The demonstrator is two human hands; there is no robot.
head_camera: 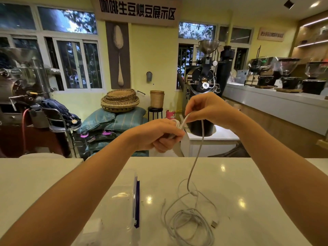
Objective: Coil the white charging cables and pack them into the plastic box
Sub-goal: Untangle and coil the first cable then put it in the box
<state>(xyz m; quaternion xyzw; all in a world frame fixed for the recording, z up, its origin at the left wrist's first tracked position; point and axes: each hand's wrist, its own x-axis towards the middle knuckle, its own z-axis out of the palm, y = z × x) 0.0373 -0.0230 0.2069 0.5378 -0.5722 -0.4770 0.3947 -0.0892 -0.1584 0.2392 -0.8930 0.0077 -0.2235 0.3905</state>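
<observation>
Aloft, left hand clenches white cable coil; right hand pinches thin strand above loose tangle.

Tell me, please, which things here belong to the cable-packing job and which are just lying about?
Job in hand:
- cable, gripped by the left hand and pinched by the right hand
- loose cables on the table
- plastic box

Lying about:
- baskets
- sacks
- stool
- coffee roaster
- grinders on the counter
</observation>
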